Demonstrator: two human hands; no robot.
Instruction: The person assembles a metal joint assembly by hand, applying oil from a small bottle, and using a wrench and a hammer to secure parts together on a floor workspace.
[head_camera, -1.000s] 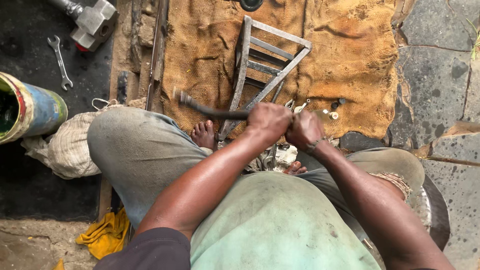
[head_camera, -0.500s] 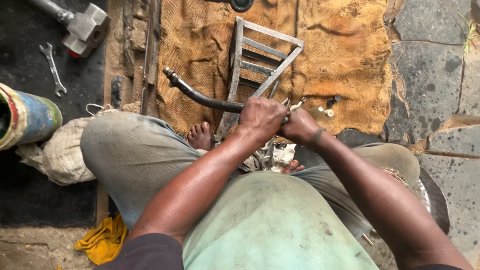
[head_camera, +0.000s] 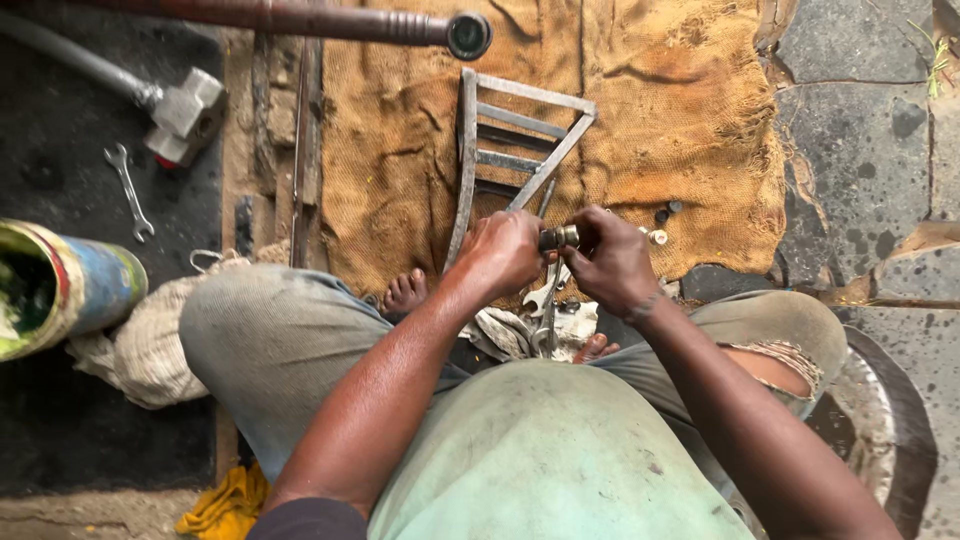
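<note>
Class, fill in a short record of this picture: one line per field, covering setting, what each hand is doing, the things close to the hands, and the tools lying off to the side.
Setting: person seated on the ground at a burlap mat
Left hand: grips one end of a small metal fitting
Right hand: grips the fitting's other end
In front: metal frame lying on the mat
By the feet: spanner on a white rag
On the mat: small caps
Far left: sledgehammer, wrench, paint can
Top: long rod

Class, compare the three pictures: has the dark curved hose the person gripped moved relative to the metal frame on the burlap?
Yes. It crossed the metal frame leftward earlier; now it is out of view, and both hands hold only a small fitting.
</note>
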